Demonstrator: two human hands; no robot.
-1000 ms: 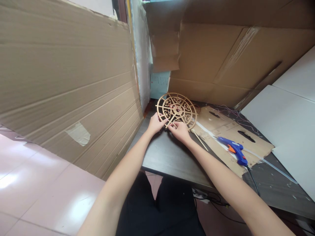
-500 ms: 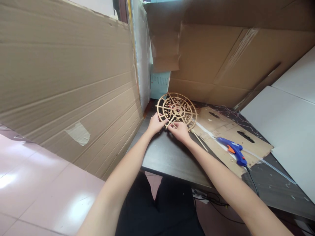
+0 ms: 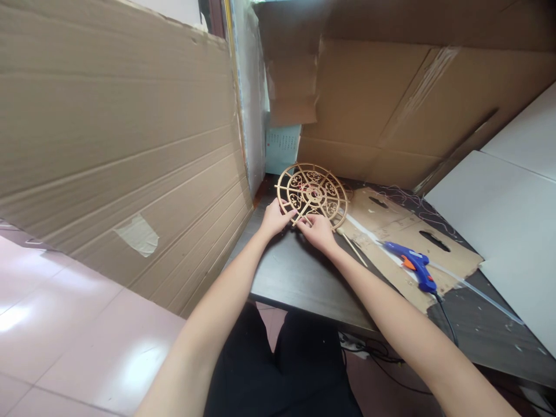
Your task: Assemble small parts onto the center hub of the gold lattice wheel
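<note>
A round golden openwork wheel (image 3: 313,195), with spokes, rings and scroll ornaments, is held tilted up over the table. My left hand (image 3: 277,218) grips its lower left rim, thumb on the near face and the other fingers partly hidden behind. At the bottom of the rim, my right hand (image 3: 318,231) pinches the wheel near a spoke. The two hands are close together, thumbs almost meeting. Just right of my right hand, a thin pale stick with a thicker end (image 3: 351,246) lies on the table.
A blue glue gun (image 3: 410,263) with an orange trigger lies on a cardboard sheet (image 3: 391,217) at right, its cable running off the dark table (image 3: 295,278). Thin tangled wires (image 3: 410,202) lie behind. Cardboard walls (image 3: 174,145) rise at left and back; white panels (image 3: 512,220) stand at right.
</note>
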